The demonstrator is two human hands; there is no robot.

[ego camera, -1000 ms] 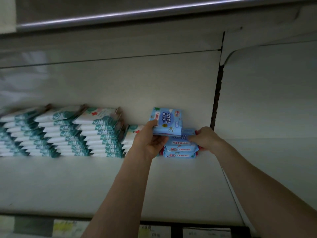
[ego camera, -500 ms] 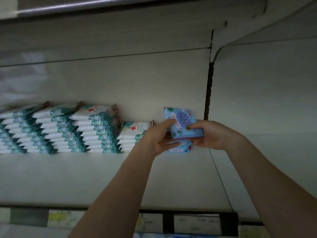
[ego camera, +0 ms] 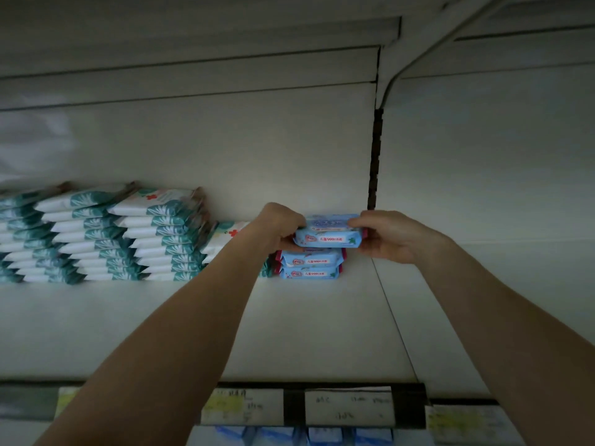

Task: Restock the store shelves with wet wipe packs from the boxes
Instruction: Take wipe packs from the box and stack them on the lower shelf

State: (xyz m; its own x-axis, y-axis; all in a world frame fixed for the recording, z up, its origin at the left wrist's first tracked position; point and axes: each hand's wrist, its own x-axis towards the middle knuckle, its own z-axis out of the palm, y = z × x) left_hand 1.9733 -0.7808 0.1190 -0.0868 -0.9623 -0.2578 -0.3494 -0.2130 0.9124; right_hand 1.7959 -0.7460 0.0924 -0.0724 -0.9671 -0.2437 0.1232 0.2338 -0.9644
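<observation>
This is a shop aisle. A pale metal shelf [ego camera: 193, 333] runs wide, with a slotted upright [ego camera: 375, 162] splitting its back panel [ego camera: 225, 140] into bays and a bracket [ego camera: 396, 78] under the upper shelf [ego camera: 193, 30]. Identical goods stand in neat stacks: green-and-white packs [ego camera: 161, 233] in several rows, blue packs [ego camera: 310, 267] beside them. Along the front edge a dark rail [ego camera: 293, 407] holds paper price labels [ego camera: 349, 407], their print blurred, and more blue goods [ego camera: 322, 436] show below it.

Shelf [ego camera: 161, 333]: white, dimly lit.
Left rear: teal-and-white packs [ego camera: 161, 239], stacked in several rows.
Beside them: blue packs [ego camera: 310, 267], short stack.
</observation>
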